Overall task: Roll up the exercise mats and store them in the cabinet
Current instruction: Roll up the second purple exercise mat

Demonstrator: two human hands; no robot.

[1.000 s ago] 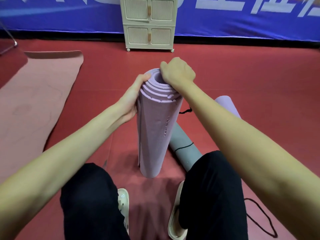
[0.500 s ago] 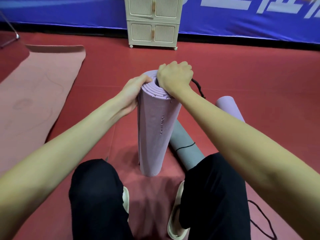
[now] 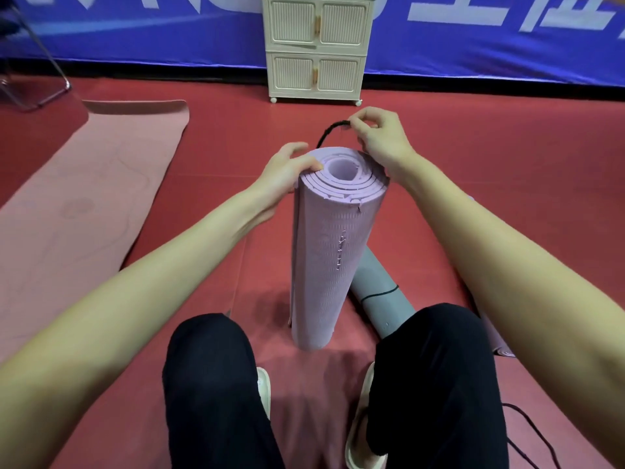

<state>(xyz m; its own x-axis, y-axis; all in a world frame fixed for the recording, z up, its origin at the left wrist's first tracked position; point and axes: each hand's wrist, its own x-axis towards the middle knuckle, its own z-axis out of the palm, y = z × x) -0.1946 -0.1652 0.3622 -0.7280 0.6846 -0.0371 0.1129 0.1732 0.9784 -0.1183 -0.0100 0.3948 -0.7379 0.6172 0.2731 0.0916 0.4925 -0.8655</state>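
We are steadying the upright rolled purple mat with our left hand gripping its top edge, while our right hand is pinching a black cord just above the roll.

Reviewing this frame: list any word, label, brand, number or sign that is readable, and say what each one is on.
Nothing here reads as text.
Blue banner: large white characters, cropped by the top edge, unreadable.
Upright purple rolled mat: a small pale vertical marking on its side, too small to read.
Cabinet, pink mat, grey rolled mat: no text visible.
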